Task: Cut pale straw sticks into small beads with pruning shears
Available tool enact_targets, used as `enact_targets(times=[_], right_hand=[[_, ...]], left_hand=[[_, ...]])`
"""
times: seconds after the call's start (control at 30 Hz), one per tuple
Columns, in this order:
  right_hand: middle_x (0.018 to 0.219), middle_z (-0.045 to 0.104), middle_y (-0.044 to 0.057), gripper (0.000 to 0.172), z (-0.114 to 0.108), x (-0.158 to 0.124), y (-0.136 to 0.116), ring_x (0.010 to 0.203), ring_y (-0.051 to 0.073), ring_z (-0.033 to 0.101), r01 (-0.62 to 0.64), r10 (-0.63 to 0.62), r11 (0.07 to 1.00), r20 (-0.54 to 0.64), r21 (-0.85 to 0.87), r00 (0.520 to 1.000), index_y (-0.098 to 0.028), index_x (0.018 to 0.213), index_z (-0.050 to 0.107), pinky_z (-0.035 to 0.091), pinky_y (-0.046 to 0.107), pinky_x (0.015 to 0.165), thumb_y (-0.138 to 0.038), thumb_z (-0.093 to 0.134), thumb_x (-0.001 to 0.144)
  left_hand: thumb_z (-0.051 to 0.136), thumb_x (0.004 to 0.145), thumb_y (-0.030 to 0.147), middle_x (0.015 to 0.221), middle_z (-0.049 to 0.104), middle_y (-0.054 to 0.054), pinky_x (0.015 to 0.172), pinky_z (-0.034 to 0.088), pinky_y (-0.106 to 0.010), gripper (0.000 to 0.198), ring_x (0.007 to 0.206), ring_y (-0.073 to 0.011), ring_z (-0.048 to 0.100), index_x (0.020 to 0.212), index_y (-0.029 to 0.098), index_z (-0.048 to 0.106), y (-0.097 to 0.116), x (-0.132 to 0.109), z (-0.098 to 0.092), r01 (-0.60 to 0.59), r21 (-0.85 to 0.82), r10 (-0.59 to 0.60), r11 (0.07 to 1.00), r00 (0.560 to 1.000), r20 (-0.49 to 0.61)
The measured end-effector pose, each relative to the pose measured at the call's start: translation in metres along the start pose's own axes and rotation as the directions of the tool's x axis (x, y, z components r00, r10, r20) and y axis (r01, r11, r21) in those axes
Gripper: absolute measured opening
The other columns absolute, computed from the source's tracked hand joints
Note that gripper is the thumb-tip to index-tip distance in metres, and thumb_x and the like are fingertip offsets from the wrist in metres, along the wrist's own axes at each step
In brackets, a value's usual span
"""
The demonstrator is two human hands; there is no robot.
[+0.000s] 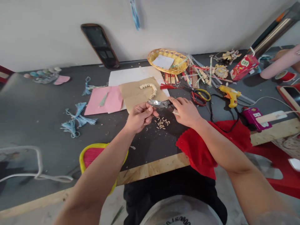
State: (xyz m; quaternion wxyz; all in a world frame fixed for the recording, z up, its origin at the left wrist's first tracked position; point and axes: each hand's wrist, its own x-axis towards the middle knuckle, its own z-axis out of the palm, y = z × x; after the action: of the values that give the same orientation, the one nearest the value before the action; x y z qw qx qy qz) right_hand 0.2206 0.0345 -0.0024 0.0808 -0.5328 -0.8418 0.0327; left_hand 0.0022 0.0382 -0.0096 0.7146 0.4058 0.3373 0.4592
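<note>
My right hand (185,111) is closed around the handles of a pair of pruning shears (158,103), whose curved silver blades point left. Close to the blade tips, my left hand (142,117) pinches something small and pale that I cannot make out. Under the hands, a scatter of short pale stick pieces (162,123) lies on the dark tabletop. Just beyond the blades, a curved string of cream-coloured bits (150,85) rests on brown paper (130,90).
A wicker basket (180,69), red-and-yellow-handled scissors (201,96) and a yellow glue gun (231,93) stand beyond my right hand. Red cloth (197,147) hangs over the front edge. Blue tassels (79,117) and pink paper (96,101) lie left. A phone (100,45) leans on the wall.
</note>
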Motion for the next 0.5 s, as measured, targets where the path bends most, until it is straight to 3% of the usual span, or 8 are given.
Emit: enact_targets(times=[0.23,0.5], right_hand=[[0.120,0.056,0.013,0.059,0.0002,0.0005,0.0057,0.103,0.027,0.055,0.097,-0.096,0.993,-0.014,0.060,0.995,-0.019,0.143,0.033,0.045,0.041,0.087,-0.020,0.047,0.086],[0.113,0.059,0.011,0.051,-0.0024,-0.0014,-0.0042,0.097,0.024,0.058,0.062,-0.061,0.994,-0.013,0.087,0.998,-0.020,0.139,0.039,0.046,0.034,0.079,-0.023,0.044,0.089]], left_hand=[[0.074,0.074,0.020,0.058,0.068,-0.005,0.025,0.024,-0.012,0.014,0.027,-0.0016,0.033,0.078,0.009,0.068,0.0041,-0.0026,-0.0076,0.121,-0.140,-0.093,0.983,0.976,0.195],[0.064,0.081,0.014,0.058,0.068,-0.005,0.024,0.021,-0.010,0.007,0.025,-0.0008,0.031,0.078,0.010,0.069,0.0041,-0.0035,-0.0101,0.139,-0.214,-0.085,0.967,0.966,0.243]])
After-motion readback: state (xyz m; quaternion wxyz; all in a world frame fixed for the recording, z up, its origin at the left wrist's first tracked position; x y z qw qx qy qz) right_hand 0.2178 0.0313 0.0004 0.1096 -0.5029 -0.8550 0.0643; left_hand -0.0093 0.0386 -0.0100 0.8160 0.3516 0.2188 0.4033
